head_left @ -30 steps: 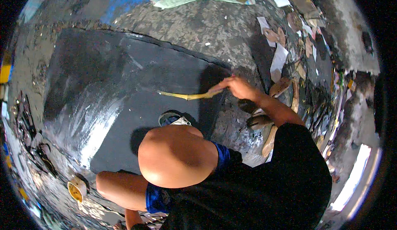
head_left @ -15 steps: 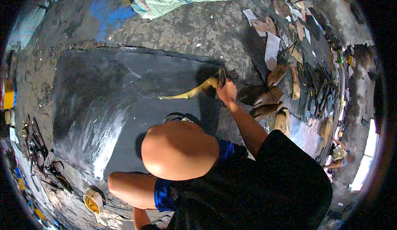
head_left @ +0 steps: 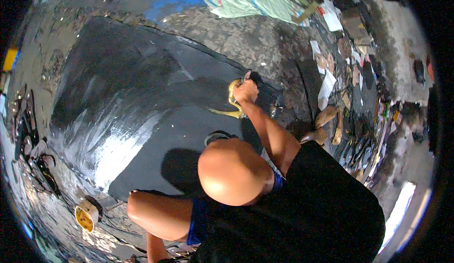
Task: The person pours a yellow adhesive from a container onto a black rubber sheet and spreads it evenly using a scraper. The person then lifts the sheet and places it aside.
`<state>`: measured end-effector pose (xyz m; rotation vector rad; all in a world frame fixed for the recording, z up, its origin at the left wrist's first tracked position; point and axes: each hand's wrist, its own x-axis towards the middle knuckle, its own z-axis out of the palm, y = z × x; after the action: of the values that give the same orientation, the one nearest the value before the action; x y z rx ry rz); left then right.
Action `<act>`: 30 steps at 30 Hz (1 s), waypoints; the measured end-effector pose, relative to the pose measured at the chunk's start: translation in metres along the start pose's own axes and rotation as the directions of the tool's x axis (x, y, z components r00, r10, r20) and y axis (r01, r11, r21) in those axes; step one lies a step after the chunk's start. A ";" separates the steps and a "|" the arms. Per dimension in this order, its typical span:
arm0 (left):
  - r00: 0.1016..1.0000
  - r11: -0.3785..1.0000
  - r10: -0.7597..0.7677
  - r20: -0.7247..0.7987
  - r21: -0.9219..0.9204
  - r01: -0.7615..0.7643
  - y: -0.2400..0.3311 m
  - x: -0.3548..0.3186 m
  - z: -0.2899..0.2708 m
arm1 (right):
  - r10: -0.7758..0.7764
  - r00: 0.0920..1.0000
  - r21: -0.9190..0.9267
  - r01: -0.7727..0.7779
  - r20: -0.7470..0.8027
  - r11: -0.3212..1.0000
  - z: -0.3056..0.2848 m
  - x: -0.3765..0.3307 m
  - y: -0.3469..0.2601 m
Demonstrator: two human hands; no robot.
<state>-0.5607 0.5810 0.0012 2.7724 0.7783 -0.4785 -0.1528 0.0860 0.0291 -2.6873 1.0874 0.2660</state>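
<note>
A large dark sheet (head_left: pixel 198 126) lies on the floor in front of me, its left part streaked with a shiny wet film. Near its far right corner is a thick yellow, glue-like paste (head_left: pixel 231 113), curved into a hook shape. My right hand (head_left: pixel 246 91) is closed at the upper end of this paste, round a small flat spreader (head_left: pixel 247 75) whose tip shows above the fingers; the rest is hidden. At the lower edge my left forearm (head_left: pixel 155 248) shows below my bent knee, while the left hand itself is out of sight.
A white tub (head_left: pixel 87 216) with yellow-brown stuff inside stands at the lower left. Dark strap-like scraps (head_left: pixel 35 154) lie at the left. A pale green woven sack (head_left: pixel 253 0) is at the far side. Paper and brown pieces (head_left: pixel 326 90) clutter the right.
My right hand has moved slightly left across the sheet with the spreader. The paste has gone from a long streak to a hooked curve. The whole view has turned somewhat.
</note>
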 end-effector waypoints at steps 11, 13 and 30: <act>0.999 0.994 0.043 -0.016 -0.101 -0.045 0.020 0.012 0.009 | -0.227 0.973 0.199 0.229 -0.033 0.953 0.027 -0.010 -0.145; 0.999 0.991 0.048 -0.008 -0.125 -0.049 0.024 0.015 0.016 | -0.237 0.971 0.166 0.239 -0.035 0.957 0.028 0.002 -0.170; 0.995 0.980 0.076 0.069 -0.190 -0.062 0.014 -0.001 0.024 | -0.645 0.762 0.122 0.635 0.060 0.763 0.072 0.015 -0.412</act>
<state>-0.5600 0.5618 -0.0192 2.5820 0.6709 -0.4684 0.1406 0.3841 0.0157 -2.7290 0.0937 0.2057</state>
